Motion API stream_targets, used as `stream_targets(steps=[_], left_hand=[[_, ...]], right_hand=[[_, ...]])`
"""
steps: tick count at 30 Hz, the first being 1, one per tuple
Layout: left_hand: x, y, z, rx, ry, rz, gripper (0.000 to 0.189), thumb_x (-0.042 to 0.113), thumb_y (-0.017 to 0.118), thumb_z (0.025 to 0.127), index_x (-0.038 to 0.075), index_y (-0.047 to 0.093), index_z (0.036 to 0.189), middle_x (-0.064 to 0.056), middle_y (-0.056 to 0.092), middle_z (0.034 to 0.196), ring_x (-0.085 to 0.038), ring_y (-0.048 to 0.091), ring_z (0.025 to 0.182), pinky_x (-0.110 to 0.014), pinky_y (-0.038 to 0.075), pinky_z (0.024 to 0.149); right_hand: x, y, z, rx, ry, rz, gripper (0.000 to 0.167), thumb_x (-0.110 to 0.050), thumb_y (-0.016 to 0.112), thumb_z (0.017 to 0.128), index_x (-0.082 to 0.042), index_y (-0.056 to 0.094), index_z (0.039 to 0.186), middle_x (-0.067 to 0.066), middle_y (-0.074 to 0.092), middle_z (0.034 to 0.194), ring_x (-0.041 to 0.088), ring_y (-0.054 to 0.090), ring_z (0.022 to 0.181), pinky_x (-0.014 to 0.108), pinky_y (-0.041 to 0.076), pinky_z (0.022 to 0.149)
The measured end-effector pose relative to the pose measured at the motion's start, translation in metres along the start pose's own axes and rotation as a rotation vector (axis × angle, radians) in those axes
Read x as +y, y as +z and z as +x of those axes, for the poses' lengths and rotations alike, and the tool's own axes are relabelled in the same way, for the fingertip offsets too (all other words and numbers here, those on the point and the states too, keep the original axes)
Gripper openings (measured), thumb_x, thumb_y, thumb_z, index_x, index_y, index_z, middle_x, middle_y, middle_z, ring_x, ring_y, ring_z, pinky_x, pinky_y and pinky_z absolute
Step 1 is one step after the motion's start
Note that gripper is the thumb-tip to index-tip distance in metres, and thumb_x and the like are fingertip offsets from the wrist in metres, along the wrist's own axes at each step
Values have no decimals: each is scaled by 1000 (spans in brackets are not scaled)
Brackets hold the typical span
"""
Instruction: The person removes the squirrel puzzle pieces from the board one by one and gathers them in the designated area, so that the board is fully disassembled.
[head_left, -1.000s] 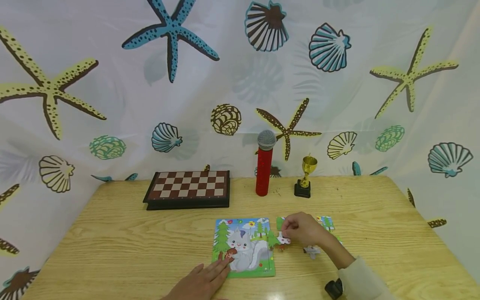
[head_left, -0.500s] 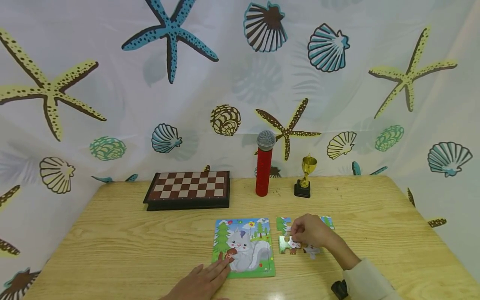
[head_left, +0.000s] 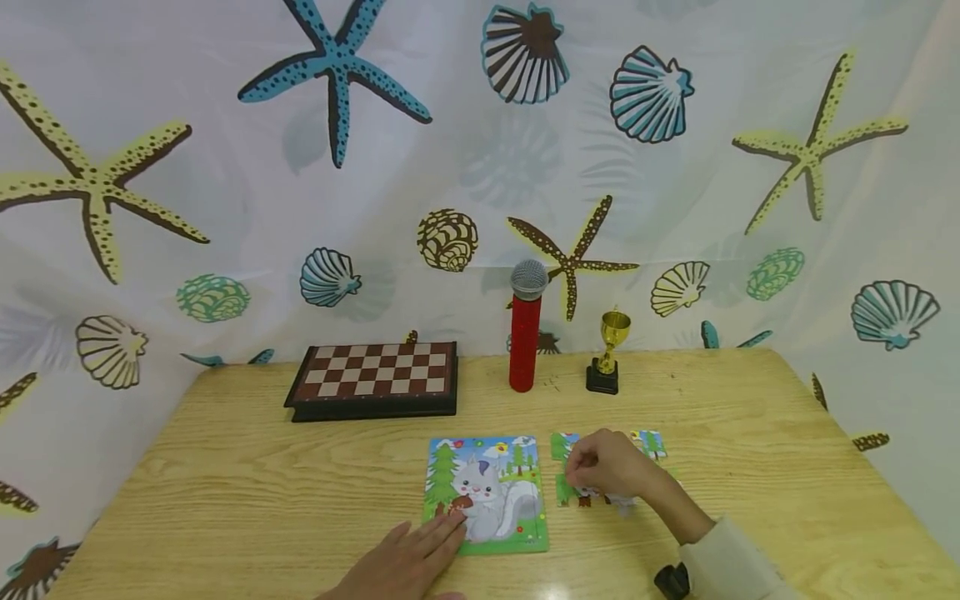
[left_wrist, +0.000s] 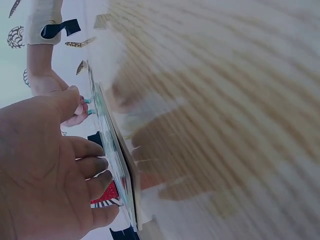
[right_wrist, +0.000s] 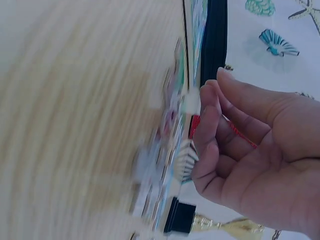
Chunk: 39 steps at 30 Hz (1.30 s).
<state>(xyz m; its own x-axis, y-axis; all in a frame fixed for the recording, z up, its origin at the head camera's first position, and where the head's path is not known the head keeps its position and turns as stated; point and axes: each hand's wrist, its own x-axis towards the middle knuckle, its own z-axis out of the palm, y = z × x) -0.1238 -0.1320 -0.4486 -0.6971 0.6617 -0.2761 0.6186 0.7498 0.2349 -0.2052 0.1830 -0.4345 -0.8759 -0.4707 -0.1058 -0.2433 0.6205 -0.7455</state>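
A squirrel picture puzzle board (head_left: 504,487) lies on the wooden table, with its white squirrel holding an acorn. My left hand (head_left: 405,560) rests on the board's lower left corner, fingers extended. In the left wrist view that hand (left_wrist: 50,165) lies along the board's edge. To the right, my right hand (head_left: 613,465) is over loose jigsaw pieces (head_left: 564,490), its fingers loosely curled and partly covering them. In the right wrist view the thumb and fingertips of this hand (right_wrist: 250,150) come close together, with no piece visible between them. Blurred pieces (right_wrist: 167,125) lie beside the fingers.
Behind the board stand a chessboard box (head_left: 375,379), a red microphone (head_left: 523,342) and a small gold trophy (head_left: 611,350). More jigsaw pieces (head_left: 651,443) lie beyond my right hand. A curtain with shells and starfish (head_left: 442,175) rises behind the table.
My right hand set the squirrel-face piece down on the table to the right, released it, then shifted slightly left over it. The left hand stays on the board.
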Motion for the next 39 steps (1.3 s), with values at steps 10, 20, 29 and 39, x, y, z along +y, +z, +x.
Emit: stream_targets(steps=[10, 20, 29, 39], left_hand=[[5, 1, 7, -18, 60, 24, 81, 71, 28, 91, 14, 35, 147, -2, 30, 156, -21, 32, 143, -54, 35, 107], [3, 6, 13, -23, 144, 67, 79, 68, 31, 92, 10, 38, 145, -4, 32, 155, -19, 32, 143, -47, 36, 109], [5, 5, 14, -15, 148, 98, 75, 64, 35, 93, 10, 39, 145, -5, 33, 154, -19, 34, 141, -43, 38, 108], [5, 6, 15, -21, 141, 99, 76, 66, 34, 93, 11, 39, 145, -3, 33, 155, -18, 34, 142, -45, 39, 107]], right_hand=[[-23, 25, 9, -59, -95, 39, 10, -10, 71, 84, -2, 71, 89, 6, 69, 82, 5, 55, 68, 19, 46, 61], [-33, 44, 18, -81, -105, 24, 10, -7, 69, 85, -2, 71, 93, 5, 69, 85, 5, 57, 73, 18, 47, 66], [-43, 46, 17, -113, -38, -46, 11, -7, 67, 87, -2, 69, 97, 3, 67, 85, 9, 57, 77, 22, 48, 67], [-47, 47, 16, -81, -33, -51, 5, -6, 65, 88, -4, 66, 93, 1, 63, 83, 11, 55, 77, 21, 45, 66]])
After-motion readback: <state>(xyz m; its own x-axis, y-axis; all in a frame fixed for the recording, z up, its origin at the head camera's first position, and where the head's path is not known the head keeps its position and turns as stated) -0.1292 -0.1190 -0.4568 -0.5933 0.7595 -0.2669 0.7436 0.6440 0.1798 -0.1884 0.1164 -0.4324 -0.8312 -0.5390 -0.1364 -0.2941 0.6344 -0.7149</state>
